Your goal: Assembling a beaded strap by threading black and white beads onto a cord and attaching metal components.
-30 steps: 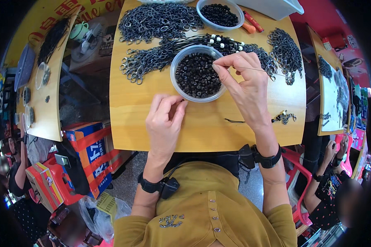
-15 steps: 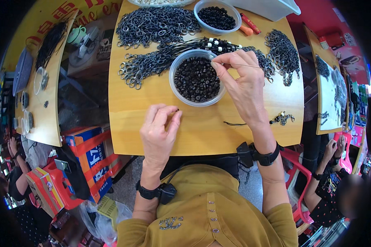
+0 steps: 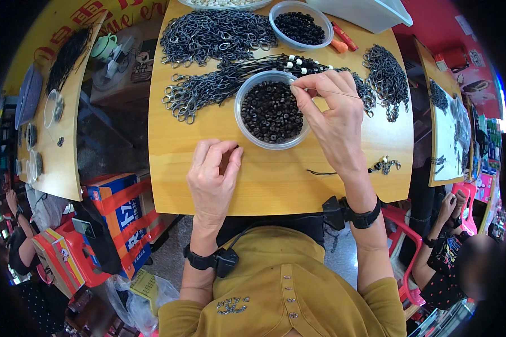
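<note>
My right hand (image 3: 334, 115) is over the right rim of a clear round tub (image 3: 241, 124), thumb and forefinger pinched on a thin wire-like strand (image 3: 343, 94) that runs back across the hand. Small dark brown and black beads (image 3: 271, 112) fill the tub. Left of it, near the tabletop, my left hand (image 3: 213, 177) has thumb and forefinger brought together on a tiny dark bead, mostly hidden by the fingertips. Below my right wrist lies a dark cord (image 3: 320, 172), beside a short chain with a pale bead (image 3: 384, 164).
Behind the tub lie bunched chains with black cords and white beads (image 3: 295, 66). Further back are a chain pile (image 3: 213, 36), a bowl of round black beads (image 3: 299, 29) and a pale bin (image 3: 371, 14). More chains (image 3: 385, 78) lie right. Another person (image 3: 444, 247) sits at right.
The tub and table appear shifted slightly right and down in the view. My left hand has moved a little left; my right hand keeps its pinch at the tub's rim.
</note>
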### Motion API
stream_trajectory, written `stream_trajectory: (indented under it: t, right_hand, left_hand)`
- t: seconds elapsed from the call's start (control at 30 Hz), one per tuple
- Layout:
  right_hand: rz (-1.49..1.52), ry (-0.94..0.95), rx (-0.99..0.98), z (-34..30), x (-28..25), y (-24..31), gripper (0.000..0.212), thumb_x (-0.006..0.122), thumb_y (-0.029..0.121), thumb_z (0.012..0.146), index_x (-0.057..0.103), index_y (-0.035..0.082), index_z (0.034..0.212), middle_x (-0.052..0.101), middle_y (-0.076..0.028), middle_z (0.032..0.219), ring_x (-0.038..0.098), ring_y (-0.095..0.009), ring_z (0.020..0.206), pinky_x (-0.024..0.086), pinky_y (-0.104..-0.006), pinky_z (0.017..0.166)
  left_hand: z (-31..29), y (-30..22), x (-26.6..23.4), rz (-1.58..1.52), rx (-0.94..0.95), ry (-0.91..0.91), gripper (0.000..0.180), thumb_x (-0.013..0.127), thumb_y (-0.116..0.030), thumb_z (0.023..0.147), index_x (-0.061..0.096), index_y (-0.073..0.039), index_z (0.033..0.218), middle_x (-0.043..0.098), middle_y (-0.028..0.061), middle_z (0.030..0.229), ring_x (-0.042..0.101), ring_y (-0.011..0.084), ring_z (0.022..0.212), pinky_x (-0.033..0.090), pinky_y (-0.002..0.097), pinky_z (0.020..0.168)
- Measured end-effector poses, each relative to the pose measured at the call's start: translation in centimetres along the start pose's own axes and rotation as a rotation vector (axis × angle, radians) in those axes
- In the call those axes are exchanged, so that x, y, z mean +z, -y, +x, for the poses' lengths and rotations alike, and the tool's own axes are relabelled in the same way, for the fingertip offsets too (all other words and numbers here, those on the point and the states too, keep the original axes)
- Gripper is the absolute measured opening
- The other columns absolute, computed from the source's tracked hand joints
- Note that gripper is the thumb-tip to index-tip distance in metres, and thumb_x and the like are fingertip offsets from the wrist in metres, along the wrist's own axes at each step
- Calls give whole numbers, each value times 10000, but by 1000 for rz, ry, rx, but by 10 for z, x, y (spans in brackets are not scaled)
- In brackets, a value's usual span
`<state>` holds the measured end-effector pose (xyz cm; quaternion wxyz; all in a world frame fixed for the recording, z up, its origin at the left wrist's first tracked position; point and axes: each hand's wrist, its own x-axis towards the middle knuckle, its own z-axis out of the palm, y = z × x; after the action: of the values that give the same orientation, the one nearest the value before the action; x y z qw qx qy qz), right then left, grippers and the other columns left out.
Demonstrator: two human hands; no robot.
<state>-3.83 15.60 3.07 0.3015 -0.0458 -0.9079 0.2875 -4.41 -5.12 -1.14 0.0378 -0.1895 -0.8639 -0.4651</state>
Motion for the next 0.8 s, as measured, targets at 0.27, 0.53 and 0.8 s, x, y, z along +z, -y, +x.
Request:
stream_trajectory:
  t: [0.27,0.53,0.8]
  right_hand:
    - [-55,4,-42,-1,-2,0,72,708,59,742,654,74,787,585,-37,722,519,-223,730,433,-333,669]
    - [-58,2,-37,-1,-3,2,72,707,51,740,653,78,778,584,-33,717,526,-219,731,431,-328,669]
    - [-53,4,-93,0,4,-1,67,709,74,736,652,87,770,578,-26,707,524,-220,718,428,-327,672]
  left_hand:
    - [-1,0,0,7,34,-4,153,721,1,760,635,-19,885,579,93,854,604,206,675,488,297,572]
    - [-3,4,0,-112,8,-26,129,718,4,783,658,9,896,571,38,854,457,61,570,385,216,495]
    - [-5,-2,-15,-834,-301,29,113,657,-70,872,615,2,947,568,61,891,542,108,692,448,217,585]
